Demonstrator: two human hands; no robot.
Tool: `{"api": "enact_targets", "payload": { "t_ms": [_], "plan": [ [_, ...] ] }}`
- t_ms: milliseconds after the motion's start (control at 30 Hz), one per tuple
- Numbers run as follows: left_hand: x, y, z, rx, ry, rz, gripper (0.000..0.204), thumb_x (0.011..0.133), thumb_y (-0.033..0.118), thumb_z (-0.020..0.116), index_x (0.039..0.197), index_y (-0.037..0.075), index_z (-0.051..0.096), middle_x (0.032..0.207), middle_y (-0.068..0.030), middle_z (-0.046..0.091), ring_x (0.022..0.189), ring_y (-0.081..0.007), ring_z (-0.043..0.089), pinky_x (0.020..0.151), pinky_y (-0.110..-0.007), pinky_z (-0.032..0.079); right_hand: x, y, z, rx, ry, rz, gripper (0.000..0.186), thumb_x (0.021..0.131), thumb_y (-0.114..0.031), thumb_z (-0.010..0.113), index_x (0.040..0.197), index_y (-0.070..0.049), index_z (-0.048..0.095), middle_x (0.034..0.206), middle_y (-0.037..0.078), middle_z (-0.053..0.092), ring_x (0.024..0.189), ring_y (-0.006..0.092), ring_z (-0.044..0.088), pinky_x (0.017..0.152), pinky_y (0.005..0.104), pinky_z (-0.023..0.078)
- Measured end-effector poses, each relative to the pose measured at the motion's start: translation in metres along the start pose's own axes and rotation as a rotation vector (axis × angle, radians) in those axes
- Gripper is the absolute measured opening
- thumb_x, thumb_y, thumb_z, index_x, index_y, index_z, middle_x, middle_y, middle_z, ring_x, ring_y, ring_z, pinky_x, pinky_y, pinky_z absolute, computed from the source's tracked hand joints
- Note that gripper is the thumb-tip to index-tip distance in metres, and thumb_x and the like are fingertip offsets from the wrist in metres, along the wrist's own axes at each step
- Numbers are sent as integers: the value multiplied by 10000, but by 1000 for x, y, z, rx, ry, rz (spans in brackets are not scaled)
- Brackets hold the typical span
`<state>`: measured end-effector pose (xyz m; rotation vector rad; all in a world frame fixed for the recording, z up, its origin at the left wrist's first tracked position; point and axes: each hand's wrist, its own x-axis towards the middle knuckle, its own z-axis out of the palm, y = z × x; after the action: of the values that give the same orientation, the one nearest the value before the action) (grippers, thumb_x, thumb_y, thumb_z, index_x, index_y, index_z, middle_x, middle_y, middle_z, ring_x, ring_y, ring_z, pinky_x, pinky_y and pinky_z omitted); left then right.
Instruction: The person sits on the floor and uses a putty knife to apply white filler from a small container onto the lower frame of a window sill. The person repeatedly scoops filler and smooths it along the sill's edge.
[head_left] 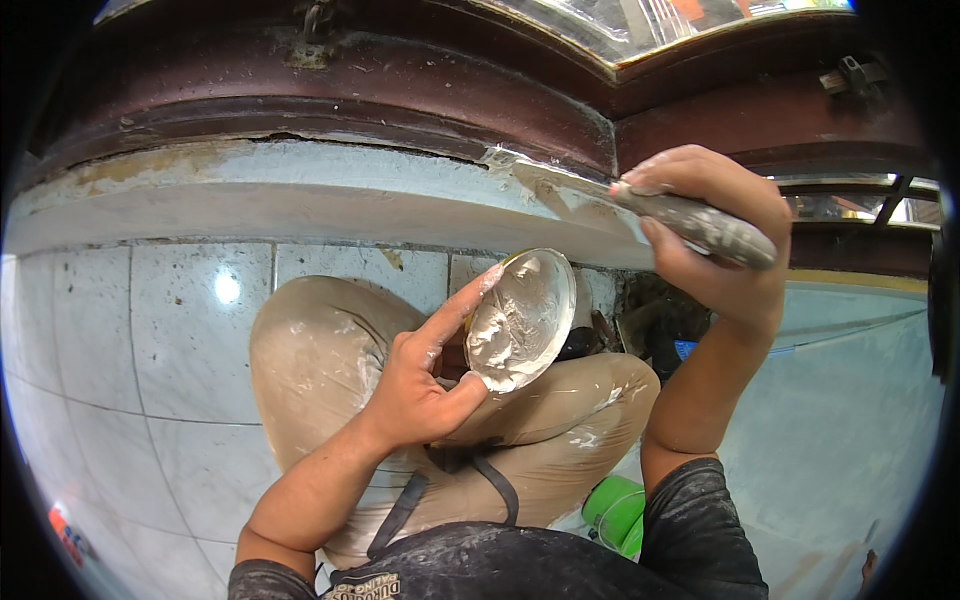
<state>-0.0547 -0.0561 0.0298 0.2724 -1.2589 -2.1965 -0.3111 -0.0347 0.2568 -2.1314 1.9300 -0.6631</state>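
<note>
While the person sits with bent legs, a dark shirt (520, 560) shows nearest. Next come the tan pants (330, 345), with white spots on them. A green bucket (618, 510) is on the floor, near the right hip.

Over the legs, the left hand (425, 390) has its fingers pinched on the rim of a round dish (572, 300). The dish tips to one side, and lumpy white paste (490, 340) sticks inside it. Up and to the right, the right hand (715, 280) has its fingers wrapped around the handle of a flat knife (690, 220). Its blade points left, across the pale ledge (330, 172). White paste is on the blade's tip. Shiny tiles (195, 350) cover the floor in front of the ledge.

Past the ledge is a dark red-brown wood frame (400, 90) with a metal latch (312, 40). Farthest off is the window glass (600, 30).
</note>
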Motion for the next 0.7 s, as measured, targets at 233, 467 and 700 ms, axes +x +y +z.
{"api": "enact_targets", "payload": {
  "t_ms": [233, 467, 700],
  "plan": [
    [0, -5, 0, -248, 36, -51, 923, 916, -134, 551, 1797, 18, 320, 1528, -223, 688, 1380, -213, 690, 1166, -359, 543, -91, 13, 4, 514, 543, 251, 247, 1010, -59, 765, 1217, 76, 759, 1122, 201, 826, 981, 283, 830, 843, 386, 683],
    [-2, 12, 15, -219, 200, -29, 956, 875, -165, 558, 1784, 37, 340, 1623, -237, 602, 1360, -247, 700, 984, -328, 652, -156, -8, 99, 1120, 1228, 519, 245, 1108, -81, 655, 1270, 98, 697, 1215, 257, 794, 1042, 393, 836, 934, 448, 745],
    [-51, 44, -24, -63, 383, 158, 1052, 765, -119, 569, 1780, 17, 328, 1788, -221, 433, 1554, -337, 568, 1288, -466, 509, -127, -39, 176, 1037, 1265, 489, 361, 1129, -102, 568, 1396, 133, 631, 1396, 290, 711, 1252, 411, 764, 1096, 474, 680]
  ]
}}
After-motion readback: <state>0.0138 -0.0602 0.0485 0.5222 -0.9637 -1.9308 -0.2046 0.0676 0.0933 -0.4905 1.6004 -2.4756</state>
